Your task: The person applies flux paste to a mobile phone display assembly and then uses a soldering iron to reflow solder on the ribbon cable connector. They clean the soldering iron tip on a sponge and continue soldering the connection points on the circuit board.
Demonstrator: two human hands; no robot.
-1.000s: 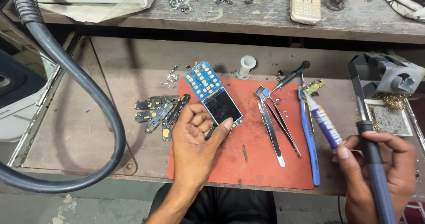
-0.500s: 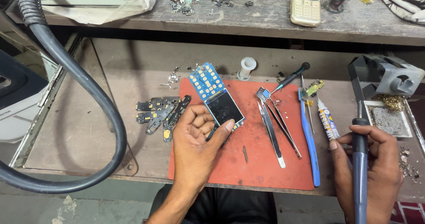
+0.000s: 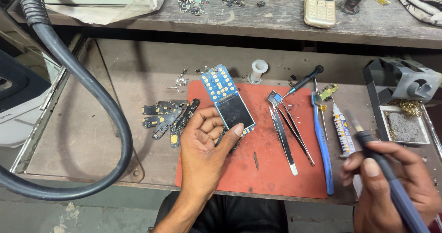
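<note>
Your left hand (image 3: pixel 202 143) curls around the phone board (image 3: pixel 229 100), thumb pressed on the lower edge of its dark screen, so the board sits tilted up off the red mat (image 3: pixel 258 168) with the blue keypad end pointing away from you — a grip that steadies it for work. Your right hand (image 3: pixel 391 182) is closed around the soldering iron (image 3: pixel 384 168) like a pen, tip raised and well apart from the board. On the mat just beside the board lie tweezers (image 3: pixel 285 127) and a blue toothbrush (image 3: pixel 322 141) — within reach. Dark phone parts (image 3: pixel 168 115) sit on the bench to your left.
</note>
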